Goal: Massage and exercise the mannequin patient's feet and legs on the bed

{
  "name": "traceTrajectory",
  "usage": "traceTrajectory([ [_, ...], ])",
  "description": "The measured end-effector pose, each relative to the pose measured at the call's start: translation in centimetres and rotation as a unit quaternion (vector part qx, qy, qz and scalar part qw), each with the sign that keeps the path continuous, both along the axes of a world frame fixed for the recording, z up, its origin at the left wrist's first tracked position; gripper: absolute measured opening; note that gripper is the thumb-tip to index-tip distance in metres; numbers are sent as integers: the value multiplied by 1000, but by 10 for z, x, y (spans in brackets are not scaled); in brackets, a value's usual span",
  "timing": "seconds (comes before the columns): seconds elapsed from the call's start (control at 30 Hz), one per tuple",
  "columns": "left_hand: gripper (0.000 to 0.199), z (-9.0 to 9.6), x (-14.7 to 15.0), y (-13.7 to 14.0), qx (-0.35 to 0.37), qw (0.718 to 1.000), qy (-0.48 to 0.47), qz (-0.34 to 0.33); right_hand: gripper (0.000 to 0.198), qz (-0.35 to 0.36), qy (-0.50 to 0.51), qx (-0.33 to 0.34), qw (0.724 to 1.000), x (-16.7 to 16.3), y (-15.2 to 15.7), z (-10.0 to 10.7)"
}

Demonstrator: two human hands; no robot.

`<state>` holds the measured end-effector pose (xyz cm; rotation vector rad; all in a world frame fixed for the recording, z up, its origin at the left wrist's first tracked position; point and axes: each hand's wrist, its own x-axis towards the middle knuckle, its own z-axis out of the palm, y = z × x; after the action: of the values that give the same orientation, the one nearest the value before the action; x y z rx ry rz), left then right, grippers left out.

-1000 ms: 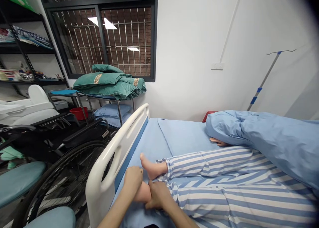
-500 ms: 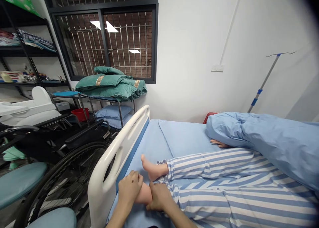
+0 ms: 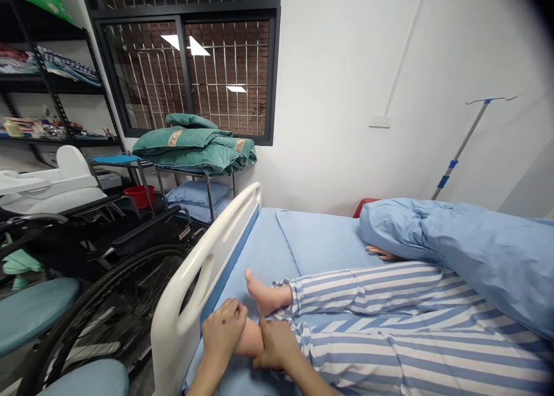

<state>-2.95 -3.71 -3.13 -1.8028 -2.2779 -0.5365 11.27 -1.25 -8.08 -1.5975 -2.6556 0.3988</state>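
A figure in blue-and-white striped trousers [image 3: 372, 289] lies on the bed, with both feet bare. My left hand [image 3: 223, 329] is closed round the toe end of the nearer foot [image 3: 250, 339]. Round the ankle of that same foot, just short of the ruffled trouser cuff, my right hand [image 3: 277, 345] is wrapped. The toes and part of the ankle are hidden by my hands. Beside them the farther foot [image 3: 265, 295] rests on the sheet, toes up. Some fingers [image 3: 381, 253] of the figure show from under the blue quilt [image 3: 454, 237], which covers the upper body.
The white bed end board [image 3: 190, 286] stands just left of my hands. Past it are a wheelchair [image 3: 142, 280] and teal padded seats [image 3: 38, 315]. Green folded bedding [image 3: 194, 145] lies on a stand below the window. A drip pole [image 3: 461, 148] rises behind the bed.
The camera view has tilted and shifted slightly. Both hands keep their hold on the foot and ankle, with the left hand a touch further left and lower in view.
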Motion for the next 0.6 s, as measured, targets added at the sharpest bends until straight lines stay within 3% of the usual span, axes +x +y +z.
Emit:
traceTrajectory([
  [0.23,24,-5,-2,-4,22,998,-60,-9,63,2,-5,1,1000,0,0,1],
  [0.4,22,-21,0,-11,93,985,-145,-17,61,5,-1,14,1000,1,0,0],
  [0.47,24,-22,1,-12,91,987,-129,-8,63,9,-1,11,1000,1,1,-1],
  [0.6,22,-7,-2,-8,2,1000,-28,-2,65,9,-3,6,1000,0,2,-3],
])
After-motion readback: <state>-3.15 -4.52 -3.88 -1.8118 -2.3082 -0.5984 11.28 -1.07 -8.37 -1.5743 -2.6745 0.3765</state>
